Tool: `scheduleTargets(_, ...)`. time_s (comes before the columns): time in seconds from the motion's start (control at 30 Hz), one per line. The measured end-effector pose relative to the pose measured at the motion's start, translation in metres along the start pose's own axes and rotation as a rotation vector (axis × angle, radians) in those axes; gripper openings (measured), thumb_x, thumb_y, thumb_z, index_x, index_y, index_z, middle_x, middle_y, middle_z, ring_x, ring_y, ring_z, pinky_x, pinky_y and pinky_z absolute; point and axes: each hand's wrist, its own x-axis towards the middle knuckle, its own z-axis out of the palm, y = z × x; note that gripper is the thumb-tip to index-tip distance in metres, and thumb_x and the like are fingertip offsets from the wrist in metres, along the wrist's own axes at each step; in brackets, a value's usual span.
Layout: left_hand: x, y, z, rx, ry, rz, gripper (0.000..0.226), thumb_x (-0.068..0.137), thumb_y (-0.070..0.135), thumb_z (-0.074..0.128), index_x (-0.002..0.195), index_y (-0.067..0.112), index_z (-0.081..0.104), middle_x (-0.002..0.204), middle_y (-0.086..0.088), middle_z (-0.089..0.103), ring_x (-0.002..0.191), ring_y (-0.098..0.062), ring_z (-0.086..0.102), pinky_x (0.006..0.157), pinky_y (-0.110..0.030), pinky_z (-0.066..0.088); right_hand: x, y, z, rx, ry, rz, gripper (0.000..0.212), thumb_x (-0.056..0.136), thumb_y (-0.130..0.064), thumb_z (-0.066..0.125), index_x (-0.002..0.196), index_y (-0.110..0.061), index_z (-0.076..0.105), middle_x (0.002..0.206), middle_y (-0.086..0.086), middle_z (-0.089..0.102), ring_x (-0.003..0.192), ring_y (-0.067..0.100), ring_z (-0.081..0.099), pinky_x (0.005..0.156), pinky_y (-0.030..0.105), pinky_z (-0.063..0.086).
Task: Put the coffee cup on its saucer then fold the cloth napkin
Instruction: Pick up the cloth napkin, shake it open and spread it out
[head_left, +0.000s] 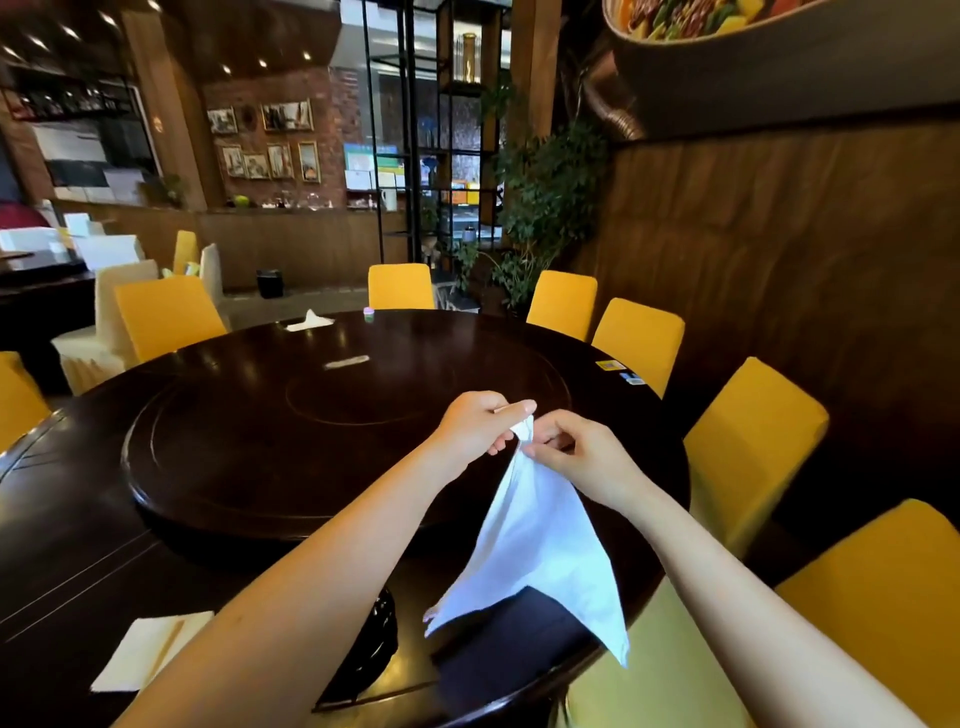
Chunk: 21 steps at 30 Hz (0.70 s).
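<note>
A white cloth napkin (540, 545) hangs in the air above the near edge of the dark round table (218, 499). My left hand (478, 426) and my right hand (582, 454) pinch its top corner together, close to each other. The cloth drapes down in a triangle toward my lap. A dark, ribbed, round object (376, 639) sits under my left forearm and is mostly hidden; I cannot tell whether it is the cup or the saucer.
A cream folded paper napkin (150, 649) lies at the table's near left. A raised turntable (311, 441) fills the table's middle, with a tissue pack (309, 322) and a small wrapper (347, 362) farther back. Yellow chairs (753, 447) ring the table.
</note>
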Motion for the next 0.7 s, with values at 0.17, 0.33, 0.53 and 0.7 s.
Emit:
scheduleTargets(0.17, 0.0, 0.011, 0.004, 0.038, -0.03, 0.099, 0.044, 0.085, 0.032, 0.063, 0.053, 0.012, 0.041, 0.048, 0.001, 0.044, 0.04, -0.004, 0.043, 0.045, -0.014, 0.036, 0.008, -0.003, -0.004, -0.044, 0.194, 0.07, 0.009, 0.083, -0.011, 0.056, 0.075, -0.007, 0.057, 0.07, 0.015, 0.063, 0.066, 0.029, 0.058, 0.063, 0.036, 0.047)
scheduleTargets(0.33, 0.003, 0.024, -0.005, 0.127, -0.108, 0.196, 0.041, 0.08, 0.028, 0.07, 0.055, 0.014, 0.04, 0.053, 0.002, 0.035, 0.049, -0.008, 0.038, 0.048, -0.02, 0.029, 0.025, -0.022, -0.007, 0.061, 0.382, 0.177, 0.008, 0.087, -0.006, 0.043, 0.082, -0.005, 0.049, 0.072, 0.0, 0.049, 0.067, 0.013, 0.047, 0.057, 0.022, 0.037)
scheduleTargets(0.53, 0.013, 0.04, -0.014, -0.025, 0.031, 0.222, 0.022, 0.084, 0.019, 0.063, 0.069, 0.014, 0.049, 0.068, -0.005, 0.045, 0.066, -0.016, 0.043, 0.058, -0.029, 0.031, 0.027, -0.034, -0.019, -0.038, 0.272, -0.149, 0.018, 0.092, -0.023, 0.054, 0.08, -0.01, 0.049, 0.071, -0.008, 0.048, 0.063, 0.002, 0.044, 0.058, 0.017, 0.034)
scheduleTargets(0.7, 0.016, 0.053, -0.009, -0.057, 0.106, 0.262, 0.039, 0.088, 0.014, 0.057, 0.062, 0.019, 0.027, 0.061, 0.004, 0.025, 0.054, -0.007, 0.024, 0.049, -0.023, 0.021, 0.023, -0.015, -0.028, -0.369, 0.154, -0.125, 0.011, 0.086, -0.016, 0.058, 0.082, -0.018, 0.048, 0.079, 0.0, 0.053, 0.072, 0.016, 0.05, 0.062, 0.028, 0.034)
